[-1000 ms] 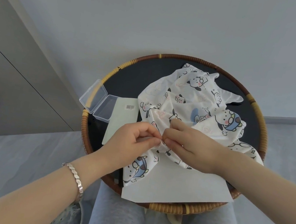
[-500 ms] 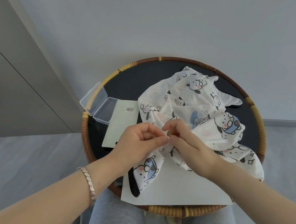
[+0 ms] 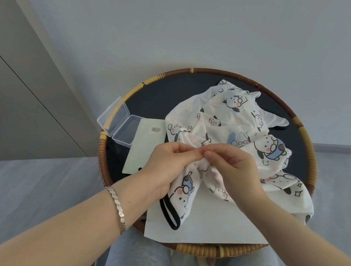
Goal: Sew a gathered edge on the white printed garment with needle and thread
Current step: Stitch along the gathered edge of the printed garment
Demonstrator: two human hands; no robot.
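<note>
Crumpled across the right half of a dark round tray (image 3: 225,74) with a woven rim: white garment (image 3: 222,122), printed with cartoon dogs in black, blue and pink, black-trimmed at the near hem; right edge draped to the rim, far edge close to it; bare dark surface at the far left. Long axis from the far end toward the near left, bunched at the middle into a tight waist, black-trimmed end nearest. Pinched at that bunch by left hand (image 3: 164,165) and right hand (image 3: 233,165), fingers curled, fingertips touching; needle and thread too small to tell. Left of the hands, an open clear box (image 3: 121,122) overhanging the rim, touching a pale card (image 3: 144,151); under the near cloth, 1 white sheet (image 3: 212,228) reaching the near rim; bracelet (image 3: 118,206) on the left wrist
</note>
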